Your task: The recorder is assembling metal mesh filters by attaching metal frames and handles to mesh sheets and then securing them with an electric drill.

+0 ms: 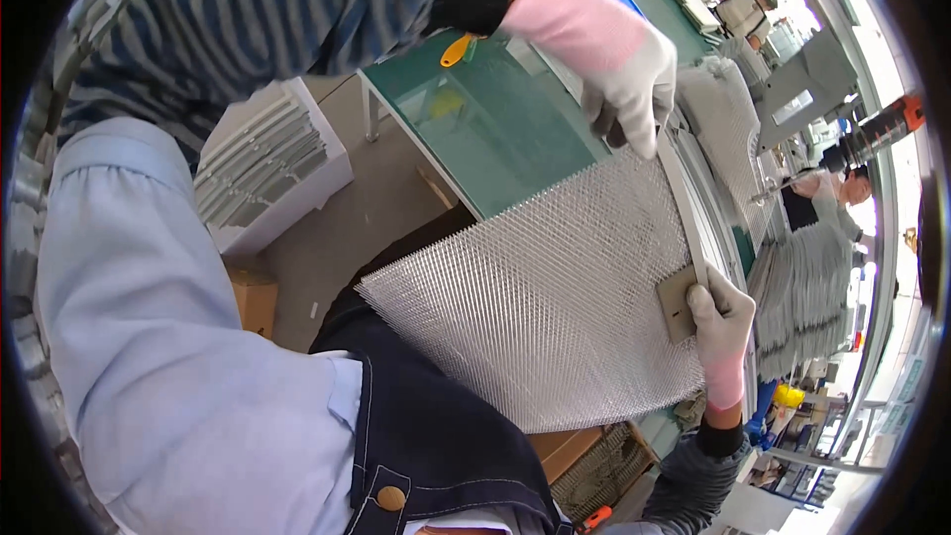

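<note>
The silvery diamond-mesh metal sheet slants from the wearer's lap up over the corner of the green-topped counter, a narrow grey strip running along its right edge. At the sheet's lower right, the right hand has its fingers closed on a square grey plate, thumb flat on its face. At the sheet's top corner, the left hand has its fingers curled in, thumb tip down by the strip's end; whether they truly grip cannot be told.

The main risk seems to be the strip skewing off the mesh edge if the plate presses unevenly while the top corner is loosely held. The thin sheet could also bow, since its middle looks unsupported, and its raw near edge could snag the dark denim apron.

Right of the sheet, a tall pile of grey mesh panels stands close enough that a sideways swing might catch it. Upper right of the sheet, a red-and-black power screwdriver points its bit toward the work. Left of the sheet are a white box of stacked panels and a brown carton; above it, an orange-yellow oval tool lies on the counter.
</note>
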`<action>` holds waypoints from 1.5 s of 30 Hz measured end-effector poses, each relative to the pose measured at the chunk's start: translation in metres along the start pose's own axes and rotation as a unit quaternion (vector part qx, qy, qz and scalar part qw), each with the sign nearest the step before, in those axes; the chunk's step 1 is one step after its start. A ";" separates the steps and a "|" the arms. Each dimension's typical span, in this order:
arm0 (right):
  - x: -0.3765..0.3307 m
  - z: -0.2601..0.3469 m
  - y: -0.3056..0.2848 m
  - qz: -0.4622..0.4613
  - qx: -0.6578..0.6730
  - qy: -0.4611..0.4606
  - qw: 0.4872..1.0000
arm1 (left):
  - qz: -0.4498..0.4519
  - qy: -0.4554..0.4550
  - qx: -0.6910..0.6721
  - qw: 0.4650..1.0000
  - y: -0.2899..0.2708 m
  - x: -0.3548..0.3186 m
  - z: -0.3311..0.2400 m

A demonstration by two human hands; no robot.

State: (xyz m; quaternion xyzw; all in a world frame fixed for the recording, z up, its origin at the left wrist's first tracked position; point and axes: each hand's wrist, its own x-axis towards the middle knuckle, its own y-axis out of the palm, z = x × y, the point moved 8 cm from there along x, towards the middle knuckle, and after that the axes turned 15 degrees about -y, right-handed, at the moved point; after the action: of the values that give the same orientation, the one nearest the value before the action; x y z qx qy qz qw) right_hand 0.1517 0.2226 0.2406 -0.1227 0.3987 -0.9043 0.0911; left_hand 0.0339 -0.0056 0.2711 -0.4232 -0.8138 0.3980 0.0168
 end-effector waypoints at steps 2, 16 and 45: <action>-0.002 0.004 0.002 -0.015 0.021 -0.016 1.000 | -0.008 -0.001 -0.053 0.999 0.017 -0.010 0.006; 0.044 -0.061 0.051 0.050 0.099 -0.038 0.993 | -0.020 -0.197 -0.448 0.872 0.261 -0.138 0.208; -0.221 -0.130 0.169 -0.251 0.504 0.274 0.779 | -0.038 -0.136 -0.575 0.806 0.208 0.019 0.189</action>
State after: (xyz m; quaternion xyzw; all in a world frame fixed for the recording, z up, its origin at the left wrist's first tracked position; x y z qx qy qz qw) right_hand 0.3351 0.2590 -0.0026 0.0981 -0.1514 -0.9622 -0.2038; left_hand 0.0930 -0.0442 -0.0012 -0.2657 -0.9028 -0.0906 -0.3257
